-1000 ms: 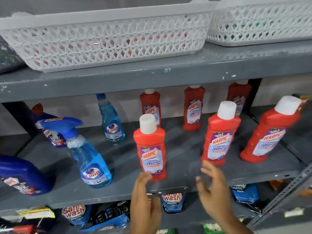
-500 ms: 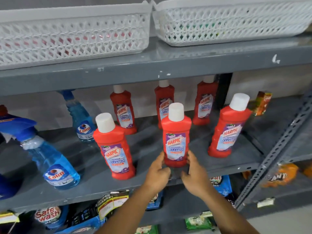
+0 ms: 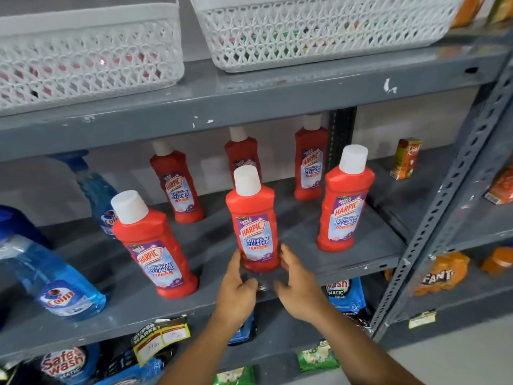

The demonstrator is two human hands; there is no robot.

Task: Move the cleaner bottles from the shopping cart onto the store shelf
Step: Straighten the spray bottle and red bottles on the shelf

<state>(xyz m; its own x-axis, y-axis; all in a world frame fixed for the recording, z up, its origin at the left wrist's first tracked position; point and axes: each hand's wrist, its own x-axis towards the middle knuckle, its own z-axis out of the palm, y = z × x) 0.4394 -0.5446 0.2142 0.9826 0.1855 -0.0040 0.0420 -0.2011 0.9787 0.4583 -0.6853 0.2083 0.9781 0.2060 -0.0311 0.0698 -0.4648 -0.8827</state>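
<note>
Since half a second ago: both hands loosened from the middle Harpic bottle [image 3: 254,218], now upright on the grey shelf [image 3: 347,262]. Left hand [image 3: 236,290] and right hand [image 3: 298,284] flank its base, fingers spread, palms facing, barely touching. Above the hands: two white lattice baskets [image 3: 319,29], contents indistinct, reddish and green.

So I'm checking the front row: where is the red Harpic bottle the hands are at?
The red Harpic bottle with white cap stands upright at the front middle of the grey metal shelf, between the left hand and right hand.
</note>
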